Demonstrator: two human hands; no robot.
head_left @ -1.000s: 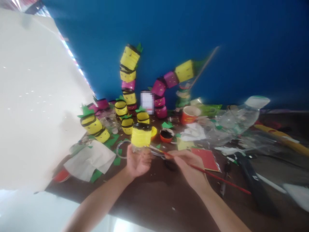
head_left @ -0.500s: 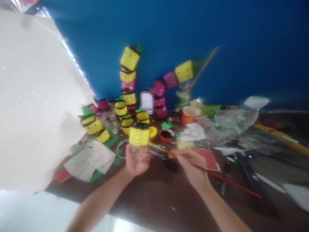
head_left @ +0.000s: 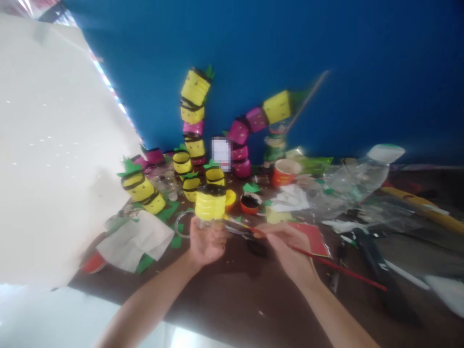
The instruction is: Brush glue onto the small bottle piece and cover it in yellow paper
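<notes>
My left hand (head_left: 208, 241) is closed around the clear lower part of a cut plastic bottle (head_left: 210, 203), painted yellow with a black rim. A red-handled paintbrush (head_left: 340, 268) rests in the closed fingers of my right hand (head_left: 290, 249), its yellow tip at the bottle's lower right edge. Whether the bristles touch it I cannot tell. Just behind the bottle are a cup of yellow paint (head_left: 230, 199) and a red cup of black paint (head_left: 250, 202). Scissors (head_left: 255, 244) lie between my hands, and a roll of clear tape (head_left: 182, 224) is left of the bottle.
Yellow and magenta painted bottle pieces (head_left: 195, 87) are stacked against the blue wall. White paper (head_left: 136, 240) lies at left. A paper cup (head_left: 286, 171), a red sheet (head_left: 313, 239), clear bottles (head_left: 362, 179) and a black tool (head_left: 377, 266) fill the right.
The yellow bottle piece has shifted very slightly right in my left hand. The brush's rear end has moved a little left and up; both hands stay nearly in place.
</notes>
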